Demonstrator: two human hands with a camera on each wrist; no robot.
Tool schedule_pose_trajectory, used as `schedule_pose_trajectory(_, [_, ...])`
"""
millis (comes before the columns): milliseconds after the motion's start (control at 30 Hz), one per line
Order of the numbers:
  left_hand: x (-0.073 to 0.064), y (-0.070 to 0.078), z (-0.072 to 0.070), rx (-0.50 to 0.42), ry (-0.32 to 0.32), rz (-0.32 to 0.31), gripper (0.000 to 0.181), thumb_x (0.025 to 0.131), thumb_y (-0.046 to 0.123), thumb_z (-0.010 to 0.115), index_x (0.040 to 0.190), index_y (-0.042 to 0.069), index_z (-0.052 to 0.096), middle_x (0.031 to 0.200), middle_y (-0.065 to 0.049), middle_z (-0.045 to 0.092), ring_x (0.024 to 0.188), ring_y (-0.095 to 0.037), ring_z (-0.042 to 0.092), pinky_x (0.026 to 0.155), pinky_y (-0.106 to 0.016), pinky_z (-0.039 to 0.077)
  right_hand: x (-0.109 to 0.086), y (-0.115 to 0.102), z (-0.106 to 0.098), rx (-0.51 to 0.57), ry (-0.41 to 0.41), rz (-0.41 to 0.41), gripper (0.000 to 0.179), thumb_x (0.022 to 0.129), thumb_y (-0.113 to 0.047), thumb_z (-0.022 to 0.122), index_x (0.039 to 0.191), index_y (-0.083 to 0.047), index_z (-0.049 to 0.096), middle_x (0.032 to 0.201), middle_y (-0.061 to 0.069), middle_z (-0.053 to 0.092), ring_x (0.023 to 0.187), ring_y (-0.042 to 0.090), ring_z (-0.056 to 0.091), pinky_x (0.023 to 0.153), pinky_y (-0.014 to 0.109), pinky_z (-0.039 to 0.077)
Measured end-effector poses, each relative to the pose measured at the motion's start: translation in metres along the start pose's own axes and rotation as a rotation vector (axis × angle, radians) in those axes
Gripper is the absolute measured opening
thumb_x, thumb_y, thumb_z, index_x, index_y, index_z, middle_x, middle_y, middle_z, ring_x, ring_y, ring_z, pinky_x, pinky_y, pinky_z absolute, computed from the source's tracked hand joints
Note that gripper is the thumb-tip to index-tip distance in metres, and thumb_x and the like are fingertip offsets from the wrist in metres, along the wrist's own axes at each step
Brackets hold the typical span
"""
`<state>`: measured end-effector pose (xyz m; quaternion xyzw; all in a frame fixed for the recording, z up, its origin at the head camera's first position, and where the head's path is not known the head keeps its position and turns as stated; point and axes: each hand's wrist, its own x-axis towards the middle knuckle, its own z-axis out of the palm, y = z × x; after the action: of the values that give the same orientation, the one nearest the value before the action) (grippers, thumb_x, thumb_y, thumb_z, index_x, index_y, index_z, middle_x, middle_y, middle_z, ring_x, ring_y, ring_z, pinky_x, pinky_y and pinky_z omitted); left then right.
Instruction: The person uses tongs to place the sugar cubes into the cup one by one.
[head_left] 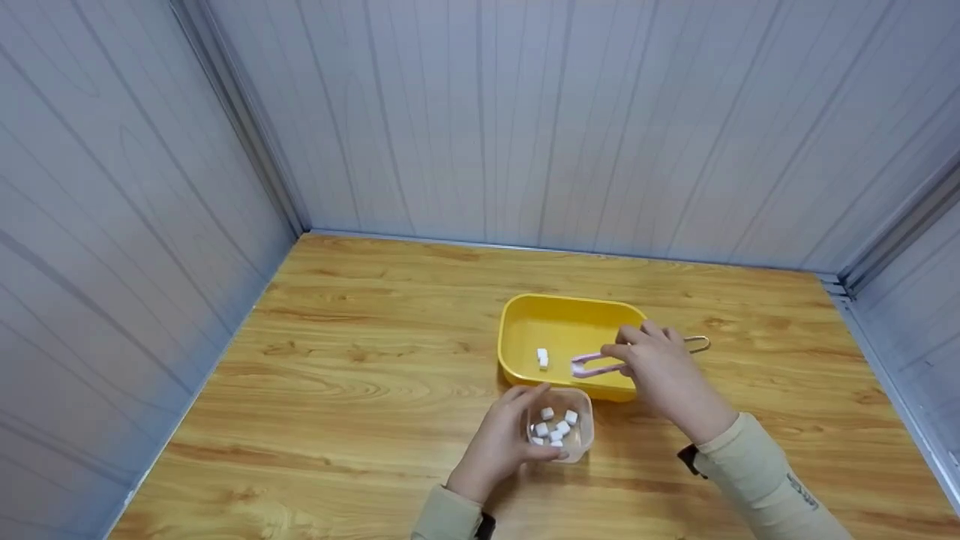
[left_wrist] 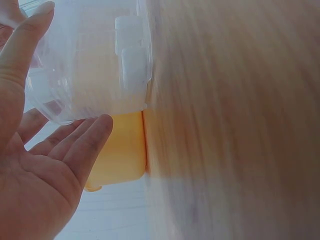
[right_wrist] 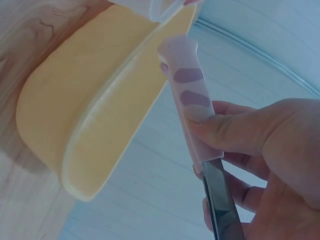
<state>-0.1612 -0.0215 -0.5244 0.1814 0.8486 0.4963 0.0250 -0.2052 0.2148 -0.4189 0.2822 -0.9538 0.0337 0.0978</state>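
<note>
My left hand (head_left: 501, 441) holds a small clear plastic container (head_left: 583, 442) by its side, with the thumb and fingers spread around the wall. Several white cubes (head_left: 562, 427) lie inside it; two show through its wall in the left wrist view. Just behind stands a yellow basin (head_left: 574, 301), with white cubes (head_left: 543, 358) on its floor. Over the basin's right part, my right hand (head_left: 664, 371) pinches metal tongs (right_wrist: 220, 200) with pink sleeves (right_wrist: 187, 95). Something white, seemingly a cube, shows between the tongs' tips in the head view.
The wooden tabletop (head_left: 360, 337) runs under both containers. Pale panel walls (head_left: 525, 135) stand at the back and both sides. In the left wrist view the basin (left_wrist: 120, 150) is right beside the clear container.
</note>
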Motion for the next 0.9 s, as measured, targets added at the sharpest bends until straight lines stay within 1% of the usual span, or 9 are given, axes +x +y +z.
schedule_pose_trajectory(133, [-0.001, 0.001, -0.001, -0.001, -0.003, -0.008, 0.088, 0.062, 0.034, 0.088, 0.140, 0.016, 0.050, 0.125, 0.000, 0.053, 0.115, -0.017, 0.050, 0.104, -0.035, 0.038, -0.003, -0.002, -0.003, 0.008, 0.005, 0.006, 0.037, 0.072, 0.000, 0.081, 0.105, -0.016, 0.074, 0.095, 0.003, 0.059, 0.088, 0.026, 0.048, 0.078, 0.052, 0.043])
schedule_pose_trajectory(233, [0.000, 0.001, 0.000, -0.004, -0.005, -0.005, 0.089, 0.062, 0.033, 0.089, 0.140, 0.015, 0.050, 0.126, -0.001, 0.053, 0.115, -0.017, 0.050, 0.104, -0.033, 0.038, -0.005, -0.006, -0.006, -0.007, 0.016, 0.001, 0.038, 0.072, -0.002, 0.082, 0.105, -0.018, 0.074, 0.096, 0.003, 0.060, 0.089, 0.027, 0.049, 0.079, 0.054, 0.044])
schedule_pose_trajectory(467, [0.000, 0.001, 0.000, -0.010, -0.005, -0.007, 0.089, 0.062, 0.029, 0.089, 0.140, 0.014, 0.049, 0.126, -0.003, 0.053, 0.116, -0.018, 0.050, 0.104, -0.033, 0.037, -0.013, -0.016, -0.011, -0.018, 0.053, -0.064, 0.037, 0.072, -0.003, 0.083, 0.105, -0.019, 0.074, 0.096, 0.001, 0.059, 0.085, 0.025, 0.048, 0.076, 0.048, 0.044])
schedule_pose_trajectory(567, [0.001, 0.001, 0.000, -0.009, -0.005, -0.008, 0.089, 0.062, 0.030, 0.089, 0.140, 0.014, 0.050, 0.126, -0.002, 0.053, 0.116, -0.018, 0.050, 0.104, -0.033, 0.037, -0.015, -0.020, -0.012, -0.017, 0.054, -0.076, 0.038, 0.072, -0.004, 0.083, 0.105, -0.019, 0.074, 0.095, 0.000, 0.058, 0.084, 0.024, 0.047, 0.074, 0.045, 0.044])
schedule_pose_trajectory(600, [0.001, 0.001, 0.000, -0.009, -0.004, -0.007, 0.089, 0.062, 0.030, 0.089, 0.140, 0.013, 0.050, 0.126, -0.002, 0.053, 0.115, -0.018, 0.050, 0.104, -0.033, 0.037, -0.015, -0.021, -0.012, -0.014, 0.051, -0.078, 0.038, 0.072, -0.004, 0.082, 0.105, -0.019, 0.074, 0.095, 0.000, 0.058, 0.084, 0.023, 0.047, 0.072, 0.043, 0.043])
schedule_pose_trajectory(767, [0.001, 0.001, 0.000, 0.001, -0.003, -0.004, 0.087, 0.063, 0.030, 0.089, 0.139, 0.015, 0.050, 0.125, 0.000, 0.053, 0.114, -0.017, 0.051, 0.104, -0.033, 0.038, -0.017, -0.027, -0.010, -0.004, 0.043, -0.098, 0.038, 0.072, -0.002, 0.082, 0.105, -0.019, 0.074, 0.095, -0.002, 0.058, 0.083, 0.021, 0.045, 0.069, 0.039, 0.039])
schedule_pose_trajectory(900, [0.000, 0.000, 0.000, 0.021, 0.003, 0.036, 0.085, 0.064, 0.029, 0.089, 0.138, 0.013, 0.051, 0.124, -0.003, 0.054, 0.114, -0.018, 0.051, 0.103, -0.035, 0.039, -0.019, -0.031, -0.007, 0.005, 0.048, -0.122, 0.036, 0.071, -0.003, 0.082, 0.102, -0.020, 0.074, 0.093, -0.003, 0.058, 0.081, 0.020, 0.044, 0.068, 0.037, 0.038])
